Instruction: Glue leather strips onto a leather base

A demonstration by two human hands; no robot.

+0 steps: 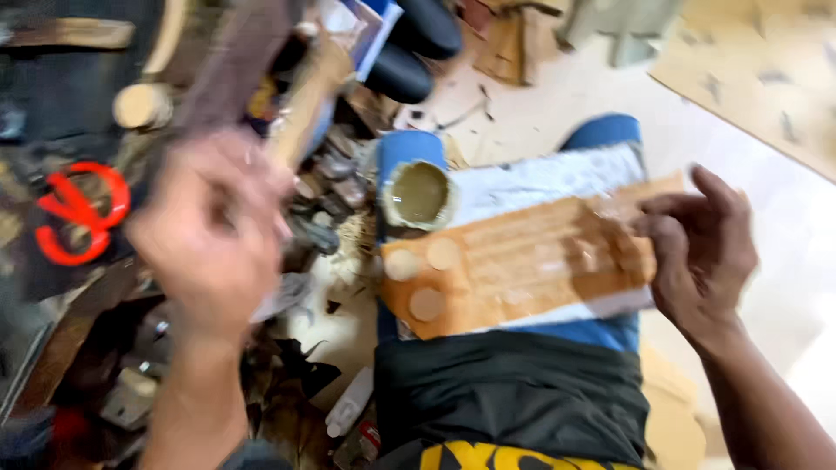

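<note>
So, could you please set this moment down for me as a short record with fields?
View: head camera, looking down; strongly blurred.
Left hand: raised over the clutter; whether it grips anything cannot be told.
Right hand: fingers on the right end of the flat tan cardboard-like sheet lying across the lap.
On the sheet: three pale round discs near its left end.
Beside it: small round open tin of murky paste.
Far left: red-handled scissors.

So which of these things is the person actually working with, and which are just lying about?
In use:
- tan leather strip across the lap, under the right hand
- small tin of glue-like paste
- left hand, raised and blurred; what it holds is unclear

Lying about:
- red-handled scissors
- white bottle
- dark scraps
- cardboard sheet
</note>
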